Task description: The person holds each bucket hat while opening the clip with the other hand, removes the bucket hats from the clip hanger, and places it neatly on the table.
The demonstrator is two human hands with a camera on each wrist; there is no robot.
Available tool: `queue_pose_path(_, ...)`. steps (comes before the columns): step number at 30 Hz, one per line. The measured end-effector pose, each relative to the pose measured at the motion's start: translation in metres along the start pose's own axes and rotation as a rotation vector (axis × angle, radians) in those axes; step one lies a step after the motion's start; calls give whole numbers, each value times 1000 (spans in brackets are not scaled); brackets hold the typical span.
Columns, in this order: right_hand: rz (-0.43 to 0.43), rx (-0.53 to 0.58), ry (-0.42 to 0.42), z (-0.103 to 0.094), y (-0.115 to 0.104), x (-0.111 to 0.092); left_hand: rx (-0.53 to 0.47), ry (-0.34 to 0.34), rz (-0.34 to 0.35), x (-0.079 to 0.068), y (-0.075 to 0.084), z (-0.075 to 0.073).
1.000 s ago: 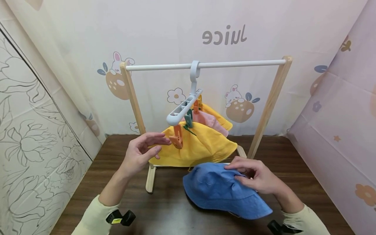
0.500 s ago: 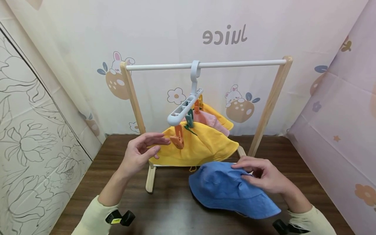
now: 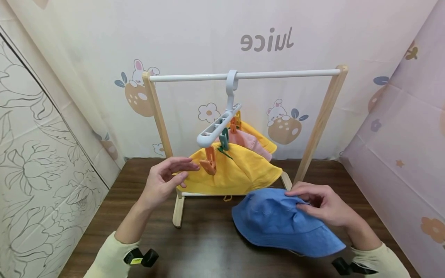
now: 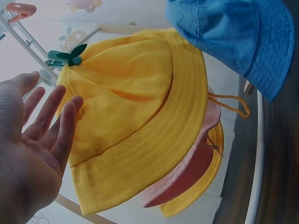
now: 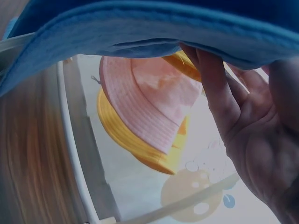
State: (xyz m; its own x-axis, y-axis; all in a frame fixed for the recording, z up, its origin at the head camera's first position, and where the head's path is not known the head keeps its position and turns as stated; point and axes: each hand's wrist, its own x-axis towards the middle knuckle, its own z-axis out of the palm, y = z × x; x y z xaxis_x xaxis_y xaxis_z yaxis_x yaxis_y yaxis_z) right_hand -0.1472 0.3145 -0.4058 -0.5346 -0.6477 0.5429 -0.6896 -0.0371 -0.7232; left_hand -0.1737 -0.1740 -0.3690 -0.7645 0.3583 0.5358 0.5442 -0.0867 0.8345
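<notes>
My right hand (image 3: 326, 202) pinches the crown of a blue bucket hat (image 3: 274, 220), low over the table at the front right. My left hand (image 3: 163, 183) hovers with relaxed fingers and nothing in it, its fingertips just left of an orange clothespin (image 3: 209, 162) at the hanger's near end. That clothespin holds nothing. A yellow bucket hat (image 3: 240, 170) hangs behind it from a green clothespin (image 3: 224, 139). Farther back on the grey clip hanger (image 3: 217, 126) hang a pink hat (image 3: 252, 141) and another yellow hat (image 3: 265, 139). In the left wrist view, a green sprout (image 4: 74, 56) tops the nearer yellow hat.
The hanger hooks over the white rod (image 3: 285, 73) of a small wooden rack (image 3: 321, 119), whose left foot (image 3: 178, 212) stands on the dark wooden table (image 3: 194, 247). Printed curtains (image 3: 194, 42) close in the back and sides.
My right hand has carried the blue hat to the right, away from beneath the hanging yellow hat. My left hand has stayed nearly still beside the orange clothespin.
</notes>
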Motion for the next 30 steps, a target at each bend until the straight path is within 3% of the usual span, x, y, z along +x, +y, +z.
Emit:
queue_pose_path(6, 62, -13, 12, -9, -1, -6, -6, -4, 0, 0, -1, 0)
queue_pose_path(15, 226, -134, 29, -21, -3, -17, -1, -1, -11, -1, -1, 0)
queue_pose_path(30, 239, -156, 89, -53, 1, -44, 20, 15, 10, -2, -2, -1)
